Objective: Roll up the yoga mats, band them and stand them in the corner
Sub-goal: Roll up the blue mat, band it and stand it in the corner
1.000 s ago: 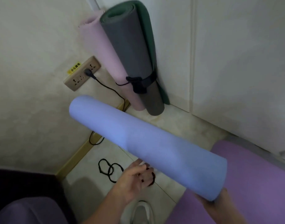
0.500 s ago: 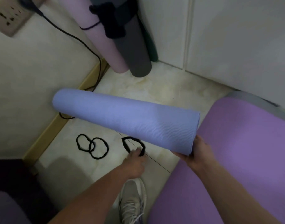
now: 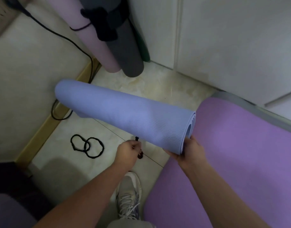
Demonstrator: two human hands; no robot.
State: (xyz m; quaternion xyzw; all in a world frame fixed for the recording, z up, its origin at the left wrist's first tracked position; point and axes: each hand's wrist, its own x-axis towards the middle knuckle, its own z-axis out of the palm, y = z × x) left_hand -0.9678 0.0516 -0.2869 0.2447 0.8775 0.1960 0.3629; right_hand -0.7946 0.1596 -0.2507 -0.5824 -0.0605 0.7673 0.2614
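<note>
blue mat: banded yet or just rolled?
Rolled, not banded. The blue mat shows no band; the right hand grips its end, and the left hand holds a black band below it.

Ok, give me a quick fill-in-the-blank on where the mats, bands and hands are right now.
1. The right hand grips the rolled ____ mat at its end.
2. The left hand pinches a black ____.
3. ____ black bands lie linked on the floor.
4. The pink mat and grey mat stand in the ____.

Missing words: blue; band; two; corner
</note>
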